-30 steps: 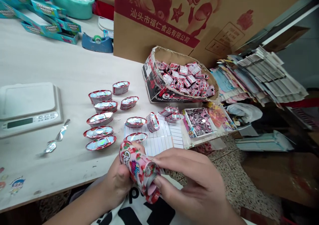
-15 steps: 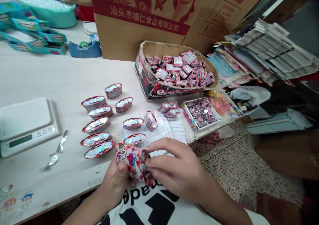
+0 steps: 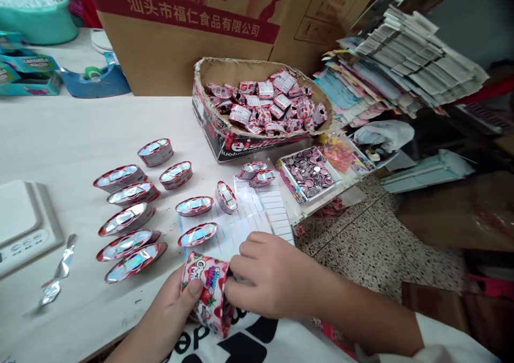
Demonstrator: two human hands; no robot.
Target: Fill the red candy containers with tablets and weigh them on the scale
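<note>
My left hand (image 3: 176, 301) is wrapped round a pink strawberry-printed candy packet (image 3: 209, 285), thumb across its front, held tilted over the table's front edge. At the packet's right end is my right hand (image 3: 267, 277), its fingers curled into or against that end. The fingertips and anything between them are hidden. Beyond the hands, a similar packet with a silvery end (image 3: 197, 234) stands on striped label sheets (image 3: 244, 229). More of these packets (image 3: 126, 218) stand in a loose column to the left, silvery ends up.
An open carton (image 3: 209, 133) of similar packets stands at the back, before a large cardboard box (image 3: 160, 58). To its right lie a tray of small round pink-and-silver pieces (image 3: 309, 173) and stacked paper (image 3: 417, 63). A white scale (image 3: 24, 218), foil strip (image 3: 60, 272) and blue tape dispenser (image 3: 96, 82) are leftward.
The view has shifted, so the table's things sit further left. My right fingers, stretched at the packet's open end before, are now curled in closer. The packet has tilted more upright in my left hand.
</note>
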